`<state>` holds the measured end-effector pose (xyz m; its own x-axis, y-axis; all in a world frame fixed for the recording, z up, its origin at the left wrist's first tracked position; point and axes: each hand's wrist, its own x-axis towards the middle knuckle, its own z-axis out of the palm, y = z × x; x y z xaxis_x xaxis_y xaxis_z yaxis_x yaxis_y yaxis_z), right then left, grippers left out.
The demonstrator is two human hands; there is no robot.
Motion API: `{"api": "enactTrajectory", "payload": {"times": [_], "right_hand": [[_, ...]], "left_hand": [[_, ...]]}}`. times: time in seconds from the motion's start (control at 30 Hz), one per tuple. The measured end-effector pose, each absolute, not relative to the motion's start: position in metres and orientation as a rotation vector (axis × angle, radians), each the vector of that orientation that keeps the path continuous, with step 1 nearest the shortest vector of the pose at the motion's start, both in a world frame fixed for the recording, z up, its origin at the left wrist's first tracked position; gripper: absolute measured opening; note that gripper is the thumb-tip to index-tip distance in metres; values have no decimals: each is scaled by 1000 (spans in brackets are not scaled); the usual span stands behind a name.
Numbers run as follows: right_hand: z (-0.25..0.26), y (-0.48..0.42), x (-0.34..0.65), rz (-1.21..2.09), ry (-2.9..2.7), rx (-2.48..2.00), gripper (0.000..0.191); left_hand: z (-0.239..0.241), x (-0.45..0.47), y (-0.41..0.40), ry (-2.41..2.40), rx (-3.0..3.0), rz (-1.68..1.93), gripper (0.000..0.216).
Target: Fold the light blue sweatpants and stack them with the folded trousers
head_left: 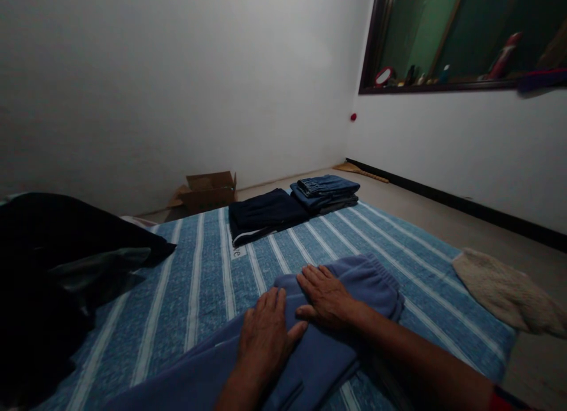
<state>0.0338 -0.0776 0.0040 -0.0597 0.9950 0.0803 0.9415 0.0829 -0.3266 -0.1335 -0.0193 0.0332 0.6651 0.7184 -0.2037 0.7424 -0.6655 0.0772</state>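
Note:
A blue-purple fleece garment [372, 281], with an elastic waistband at its far end, lies on the blue striped mattress [195, 281] right in front of me. My left hand [266, 334] rests flat on it, fingers stretched out and together. My right hand [325, 296] lies flat on the same garment just beyond, fingers pointing left, its thumb close to the left hand's fingertips. Neither hand grips anything.
Folded dark navy clothing [263, 213] and a stack of folded jeans [328, 192] sit at the mattress's far edge. A heap of black clothes [57, 263] lies at left, a cardboard box [208, 189] by the wall, a beige towel [505, 287] on the floor at right.

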Motion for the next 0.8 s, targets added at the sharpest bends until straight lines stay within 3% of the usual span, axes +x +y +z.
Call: {"api": "enactTrajectory", "payload": {"times": [0.17, 0.37, 0.53, 0.67, 0.8], "right_hand": [[-1, -77, 38, 217, -2059, -2024, 67], [11, -96, 47, -250, -1709, -1883, 27], [11, -141, 91, -493, -1336, -2028, 24], [0, -169, 120, -446, -1153, -2326, 28], [-7, -175, 112, -452, -1232, -2300, 25]], "left_hand": [[36, -133, -20, 1206, 2730, -237, 72], [33, -131, -21, 1178, 2801, -194, 68], [25, -129, -24, 1209, 2859, -124, 66], [20, -129, -25, 1149, 2921, -69, 64], [17, -130, -21, 1083, 2884, -114, 67]]}}
